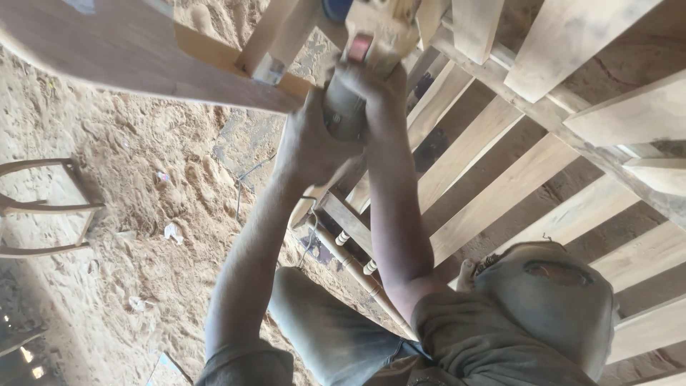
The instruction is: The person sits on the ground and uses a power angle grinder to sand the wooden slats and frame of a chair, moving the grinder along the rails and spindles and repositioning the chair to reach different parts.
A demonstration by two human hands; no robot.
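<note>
Both hands on the power tool [355, 86], a grey-bodied hand sander or grinder with a red switch. Left grip [311, 146] wrapped shut around the rear of the body; right grip [371, 89] closed over the front, close behind the switch. The tool's head is up at the top of the view, against pale wood beside the wide plank [128, 53]; the contact point itself is cut off, so I cannot tell exactly what it bites.

To do this well, I judge: keep both wrists locked, press evenly, let the tool ride flat rather than dig on one edge.

Room: the slatted timber frame [500, 143] crowds my right forearm, with gaps between the slats. A turned spindle [350, 261] lies just below my elbows. Open space is on the left, over the sawdust floor [143, 214]. A curved chair part [43, 207] sits well apart there. My knee [550, 300] is low right.
</note>
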